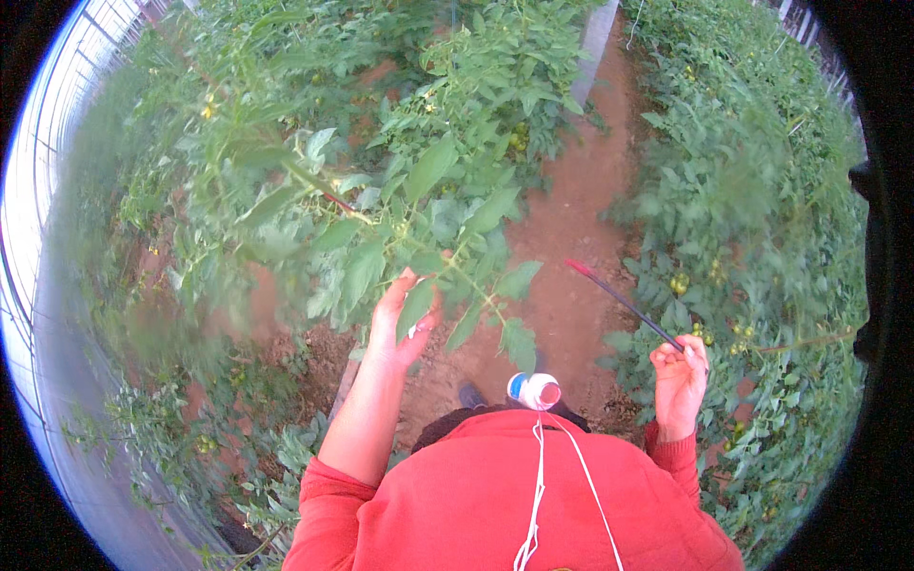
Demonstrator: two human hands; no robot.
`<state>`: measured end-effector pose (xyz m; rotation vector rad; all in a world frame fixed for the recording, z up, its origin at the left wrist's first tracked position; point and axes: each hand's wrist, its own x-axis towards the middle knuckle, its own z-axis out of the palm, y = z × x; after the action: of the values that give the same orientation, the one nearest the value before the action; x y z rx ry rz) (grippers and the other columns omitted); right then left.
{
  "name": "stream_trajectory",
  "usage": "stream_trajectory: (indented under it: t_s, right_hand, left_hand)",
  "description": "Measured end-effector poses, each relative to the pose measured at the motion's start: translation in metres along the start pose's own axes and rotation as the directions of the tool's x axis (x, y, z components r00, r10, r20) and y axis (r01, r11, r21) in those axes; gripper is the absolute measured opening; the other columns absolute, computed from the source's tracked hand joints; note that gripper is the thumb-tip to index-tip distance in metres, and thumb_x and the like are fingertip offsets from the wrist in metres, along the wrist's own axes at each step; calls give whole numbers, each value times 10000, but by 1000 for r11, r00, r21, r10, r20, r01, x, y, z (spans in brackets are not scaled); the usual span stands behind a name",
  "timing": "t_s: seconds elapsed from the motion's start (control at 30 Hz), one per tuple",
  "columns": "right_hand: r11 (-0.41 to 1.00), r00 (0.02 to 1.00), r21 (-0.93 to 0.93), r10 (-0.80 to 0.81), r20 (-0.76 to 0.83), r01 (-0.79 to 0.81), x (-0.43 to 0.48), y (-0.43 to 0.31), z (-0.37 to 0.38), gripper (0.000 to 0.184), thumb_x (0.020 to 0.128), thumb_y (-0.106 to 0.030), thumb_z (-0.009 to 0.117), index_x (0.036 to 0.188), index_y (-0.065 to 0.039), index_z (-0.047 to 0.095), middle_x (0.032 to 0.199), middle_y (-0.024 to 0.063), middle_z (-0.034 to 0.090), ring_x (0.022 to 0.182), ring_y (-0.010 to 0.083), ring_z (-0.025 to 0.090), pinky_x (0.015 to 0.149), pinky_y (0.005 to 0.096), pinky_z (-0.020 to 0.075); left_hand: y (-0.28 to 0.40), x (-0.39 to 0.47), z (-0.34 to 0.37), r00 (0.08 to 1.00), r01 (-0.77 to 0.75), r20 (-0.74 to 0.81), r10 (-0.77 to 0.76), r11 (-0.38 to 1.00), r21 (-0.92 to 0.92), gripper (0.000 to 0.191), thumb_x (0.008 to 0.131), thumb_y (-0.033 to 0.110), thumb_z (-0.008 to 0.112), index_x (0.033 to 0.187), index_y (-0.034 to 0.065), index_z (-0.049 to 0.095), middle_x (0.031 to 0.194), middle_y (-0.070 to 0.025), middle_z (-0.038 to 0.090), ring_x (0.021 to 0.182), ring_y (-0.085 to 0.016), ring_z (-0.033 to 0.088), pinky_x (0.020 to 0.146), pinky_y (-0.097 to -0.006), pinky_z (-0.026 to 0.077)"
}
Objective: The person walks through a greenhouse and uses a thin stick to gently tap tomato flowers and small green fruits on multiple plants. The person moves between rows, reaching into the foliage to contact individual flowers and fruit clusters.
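Note:
My left hand is raised among the leaves of a tomato shoot, its fingers around the foliage. A leaf covers part of the palm, so the exact grip is partly hidden. Off to the right, my right hand pinches a thin dark-handled brush near its rear end. The red tip of the brush points up and left, apart from the shoot. At my waist a small white bottle with a blue label hangs from a white cord; its open mouth shows pinkish-red inside.
A bare soil path runs ahead between dense tomato rows. Green tomatoes hang on the right-hand plants. A pale post stands at the far end of the near row. Greenhouse film on a frame curves along the left.

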<state>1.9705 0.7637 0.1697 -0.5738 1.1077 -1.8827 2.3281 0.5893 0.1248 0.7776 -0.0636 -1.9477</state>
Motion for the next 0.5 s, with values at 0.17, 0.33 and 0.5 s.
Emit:
stream_trajectory:
  t_s: [0.17, 0.33, 0.5]
  right_hand:
    - [998, 992, 6, 55, 116, -56, 56, 10, 14, 159, 902, -144, 563, 1008, -26, 572, 910, 82, 610, 831, 206, 632, 766, 367, 517]
    - [988, 953, -74, 148, 266, -132, 96, 32, 41, 199, 894, -135, 581, 1023, 15, 604, 918, 128, 662, 848, 245, 659, 787, 388, 530]
    - [937, 781, -348, 214, 587, 5, 123, 59, 71, 242, 935, -122, 552, 1083, 48, 643, 1013, 142, 680, 917, 218, 667, 864, 350, 515]
  left_hand:
    - [18, -2, 37, 984, -76, 149, 94, 990, -119, 491, 965, 266, 463, 1399, 45, 395, 1456, -151, 410, 690, -137, 567, 498, -243, 445]
    - [43, -7, 52, 939, -299, -145, 311, 949, 103, 450, 947, 315, 463, 1320, 64, 482, 1218, -96, 598, 675, -136, 551, 551, -266, 448]
    - [65, -15, 39, 954, -229, 162, 253, 962, -152, 432, 883, 196, 526, 1286, 43, 497, 1041, -56, 578, 794, -177, 532, 654, -323, 438]
